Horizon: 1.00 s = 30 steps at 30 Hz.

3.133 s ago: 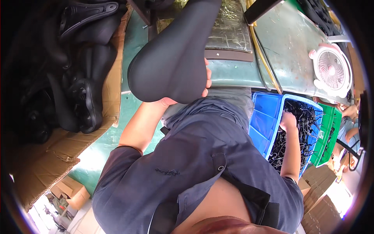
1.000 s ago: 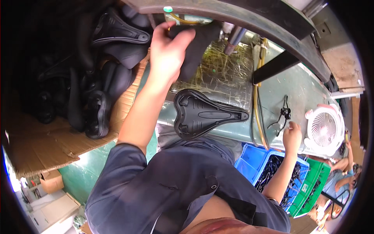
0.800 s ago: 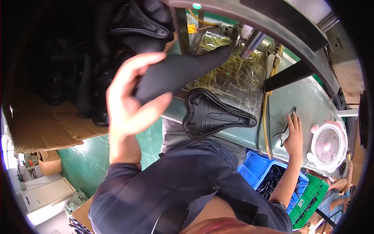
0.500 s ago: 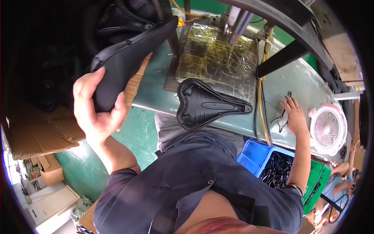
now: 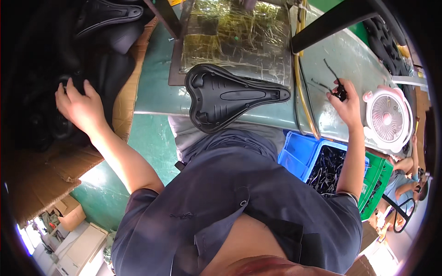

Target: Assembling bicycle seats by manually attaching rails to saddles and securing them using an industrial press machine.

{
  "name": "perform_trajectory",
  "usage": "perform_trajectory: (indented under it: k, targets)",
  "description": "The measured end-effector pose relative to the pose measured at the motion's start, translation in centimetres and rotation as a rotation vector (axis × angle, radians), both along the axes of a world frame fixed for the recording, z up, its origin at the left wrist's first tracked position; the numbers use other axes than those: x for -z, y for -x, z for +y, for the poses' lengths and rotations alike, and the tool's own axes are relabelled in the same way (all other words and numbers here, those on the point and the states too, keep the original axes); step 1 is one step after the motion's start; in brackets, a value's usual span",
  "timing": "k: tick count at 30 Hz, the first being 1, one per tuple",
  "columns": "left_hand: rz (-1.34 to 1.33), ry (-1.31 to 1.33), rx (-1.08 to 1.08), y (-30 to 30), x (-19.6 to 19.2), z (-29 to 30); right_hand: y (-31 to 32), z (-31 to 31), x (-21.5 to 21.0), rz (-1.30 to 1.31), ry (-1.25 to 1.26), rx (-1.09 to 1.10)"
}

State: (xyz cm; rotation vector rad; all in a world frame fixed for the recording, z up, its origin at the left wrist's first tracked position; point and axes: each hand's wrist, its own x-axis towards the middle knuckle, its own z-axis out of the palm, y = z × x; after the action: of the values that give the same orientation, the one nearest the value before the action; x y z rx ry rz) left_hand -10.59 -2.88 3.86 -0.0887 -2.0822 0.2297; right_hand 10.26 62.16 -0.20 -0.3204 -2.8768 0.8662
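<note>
My left hand [image 5: 82, 108] is over the dark cardboard box at the left, fingers spread and nothing in them. Black bicycle saddles [image 5: 122, 37] lie piled beside and beyond it, mostly lost in shadow. In front of me another bicycle saddle [image 5: 241, 95] rests underside up at the table's near edge, its nose pointing right. My right hand [image 5: 348, 103], above the table's right part, is closed round thin black strips [image 5: 340, 91]. Two of their ends stick out past the fingers; their exact kind does not show.
A metal plate [image 5: 184, 76] under shiny film lies beyond the saddle. A yellow hose [image 5: 301, 92] and a dark frame bar [image 5: 338, 25] run right of it. A pink-white fan [image 5: 386, 117] stands far right. Blue [image 5: 294, 149] and green bins [image 5: 380, 179] sit below the table edge.
My left hand has let go of a saddle, which went down into the box. My right hand has gathered up the black strips from the table. The view has shifted.
</note>
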Motion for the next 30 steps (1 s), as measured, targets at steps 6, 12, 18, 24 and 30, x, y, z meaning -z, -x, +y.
perform_trajectory:
  k: [6,12,18,24,30]
  targets:
    - [-0.839,-0.353,0.866,-4.6,1.7,15.8,-1.5,-8.2,0.8,0.278,0.416,0.097]
    - [-0.775,-0.501,1.092,-4.7,6.0,18.6,-1.8,-14.3,-0.4,0.33,0.508,0.066]
    - [0.012,-0.133,1.625,-5.5,4.2,18.5,-1.7,-14.7,-1.5,0.725,0.16,-0.302]
    - [-0.206,-0.368,1.592,-5.1,4.8,17.6,-0.9,-16.8,-2.7,0.769,0.108,-0.489]
    - [-0.718,-0.919,0.909,-5.5,10.7,20.9,2.9,-18.7,-2.6,0.562,0.058,-0.591]
